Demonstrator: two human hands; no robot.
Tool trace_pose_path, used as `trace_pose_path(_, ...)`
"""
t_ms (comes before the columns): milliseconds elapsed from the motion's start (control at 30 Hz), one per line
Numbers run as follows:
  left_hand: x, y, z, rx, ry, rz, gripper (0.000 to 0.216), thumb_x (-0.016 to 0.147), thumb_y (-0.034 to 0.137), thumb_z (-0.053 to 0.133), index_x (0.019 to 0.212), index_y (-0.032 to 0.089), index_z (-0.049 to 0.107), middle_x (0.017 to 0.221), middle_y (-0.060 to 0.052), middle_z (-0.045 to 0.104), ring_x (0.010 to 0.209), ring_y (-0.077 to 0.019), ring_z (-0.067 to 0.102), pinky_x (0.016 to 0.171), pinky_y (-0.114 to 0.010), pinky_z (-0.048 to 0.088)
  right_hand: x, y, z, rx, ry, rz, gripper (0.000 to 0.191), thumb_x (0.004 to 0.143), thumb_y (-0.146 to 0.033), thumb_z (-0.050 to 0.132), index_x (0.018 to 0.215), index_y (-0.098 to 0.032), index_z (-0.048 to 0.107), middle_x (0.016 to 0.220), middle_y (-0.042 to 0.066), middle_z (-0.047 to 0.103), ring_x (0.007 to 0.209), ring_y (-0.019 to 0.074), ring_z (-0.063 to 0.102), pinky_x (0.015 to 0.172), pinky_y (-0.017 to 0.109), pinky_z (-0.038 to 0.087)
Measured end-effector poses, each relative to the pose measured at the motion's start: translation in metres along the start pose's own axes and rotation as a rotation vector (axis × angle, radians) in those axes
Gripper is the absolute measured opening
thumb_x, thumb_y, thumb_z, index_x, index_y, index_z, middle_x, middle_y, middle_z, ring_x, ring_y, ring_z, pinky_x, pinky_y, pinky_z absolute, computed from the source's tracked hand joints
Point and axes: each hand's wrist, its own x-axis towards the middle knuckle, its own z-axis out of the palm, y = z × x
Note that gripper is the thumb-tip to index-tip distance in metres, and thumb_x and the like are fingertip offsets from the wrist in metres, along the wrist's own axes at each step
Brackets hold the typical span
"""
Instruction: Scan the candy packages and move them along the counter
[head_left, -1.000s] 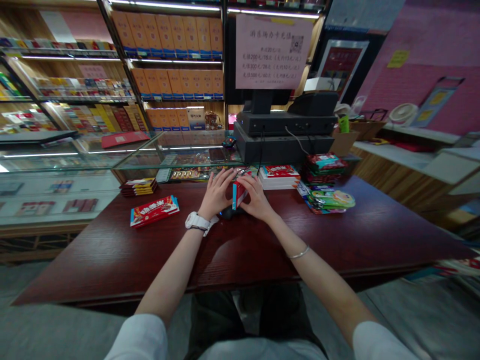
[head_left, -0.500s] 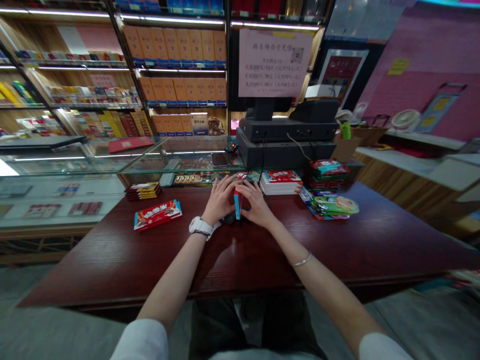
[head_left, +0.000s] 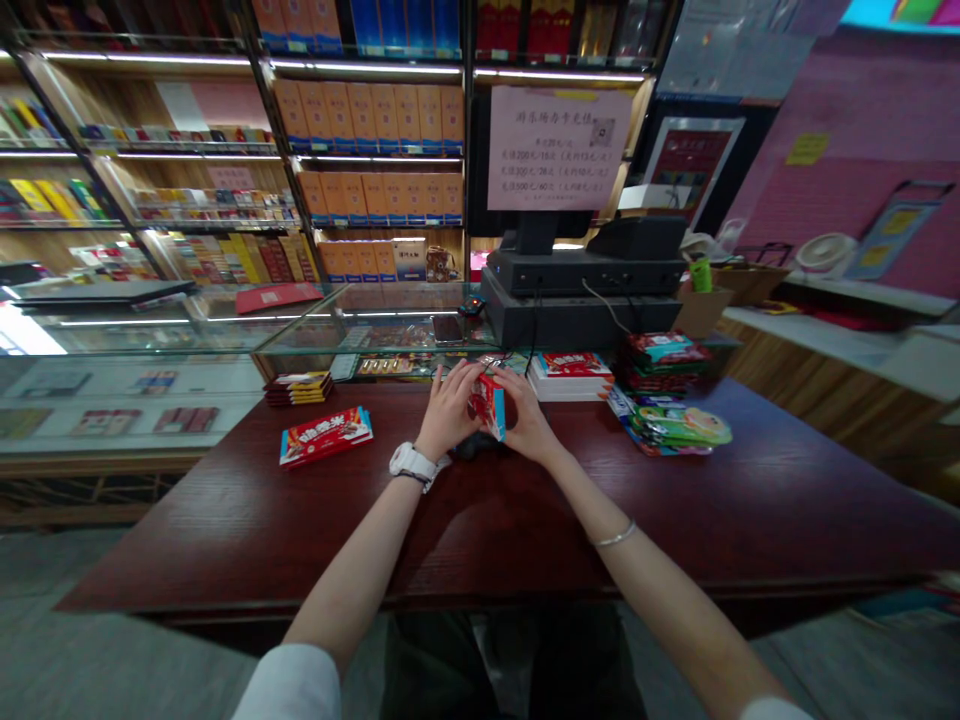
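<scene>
My left hand (head_left: 448, 410) and my right hand (head_left: 526, 420) meet over the middle of the dark red table (head_left: 465, 520). Between them they hold a small red packet with a blue edge (head_left: 489, 404), tilted up on its side. Fingers of both hands curl round it. A dark object (head_left: 471, 447) lies on the table just under my hands; I cannot make out what it is. A white watch sits on my left wrist and a thin bangle on my right.
A flat red snack pack (head_left: 325, 435) lies left of my hands. Stacks of packs stand behind: dark ones (head_left: 298, 387), red-and-white ones (head_left: 570, 372), mixed ones (head_left: 666, 390). A black till with a paper notice (head_left: 581, 290) and a glass counter (head_left: 360, 325) border the table's far edge.
The red packet has turned in my hands, from edge-on to showing its red face. The view has shifted slightly; my hands stay at the same spot.
</scene>
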Motion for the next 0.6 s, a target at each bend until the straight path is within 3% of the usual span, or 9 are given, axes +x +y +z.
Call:
trace_pose_path(200,-0.0005,-0.0039,-0.0054,0.121,0.054,-0.063,0.074,0.076,0.020,0.063,0.147,0.020,0.042,0.142,-0.014,0.054,0.144,-0.0326,0.038,0.126,-0.058,0.009,0.0004,0.0061,-0.0054,-0.094,0.031,0.025,0.092,0.083,-0.038,0.071,0.157,-0.024,0.017,0.158,0.016,0.036,0.149,0.0293,0.031,0.119,0.057,0.029)
trace_pose_path(367,-0.0017,-0.0036,-0.0061,0.183,0.023,-0.050,0.086,0.071,0.011,0.060,0.152,0.025,0.036,0.142,-0.011,0.054,0.141,-0.0312,0.043,0.126,-0.059,0.007,-0.0013,0.0068,-0.0048,-0.242,-0.031,0.033,0.083,0.084,-0.029,0.068,0.156,-0.024,0.026,0.155,0.013,0.043,0.149,0.0299,0.031,0.123,0.060,0.019)
trace_pose_path(600,-0.0024,-0.0006,-0.0013,0.179,0.005,-0.018,0.087,0.073,0.011,0.059,0.154,0.024,0.033,0.145,-0.011,0.053,0.140,-0.0321,0.044,0.126,-0.060,0.007,-0.0033,0.0069,0.0003,-0.332,-0.032,0.049,0.069,0.086,-0.024,0.060,0.151,-0.020,0.037,0.150,0.013,0.049,0.147,0.0289,0.035,0.124,0.060,0.017)
